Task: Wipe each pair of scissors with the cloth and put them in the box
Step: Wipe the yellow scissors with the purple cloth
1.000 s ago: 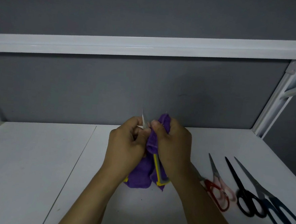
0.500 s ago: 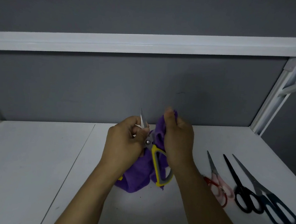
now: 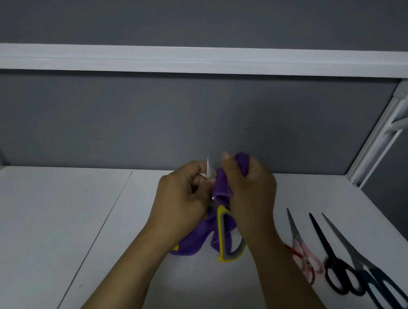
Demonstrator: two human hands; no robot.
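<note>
Above the middle of the white table [image 3: 49, 216], not far from its back edge, both hands work together on one pair of scissors. The left hand [image 3: 182, 201] has its fingers curled tight around the yellow-handled scissors [image 3: 228, 243] near the pivot, and one bare blade tip pokes straight up past the knuckles. The right hand [image 3: 250, 198] clutches the purple cloth [image 3: 222, 187], thumb and fingers pinching a fold of it just beside that blade; whether a second blade lies inside the fold cannot be told. The rest of the cloth hangs down under both wrists to the table top, with the yellow and grey handle loop lying against it and pointing toward the near edge. A small yellow bit shows at the cloth's lower left corner, under the left wrist. Toward the right edge of the table three more pairs lie flat side by side, tips aimed at the back edge: the red scissors [image 3: 300, 250] partly behind the right forearm, the black scissors [image 3: 333, 262] next, and the dark blue scissors [image 3: 373, 277] outermost, their handles overlapping those of the black pair. Behind the table stands a grey wall [image 3: 127, 125] crossed by a white rail [image 3: 204, 60].
</note>
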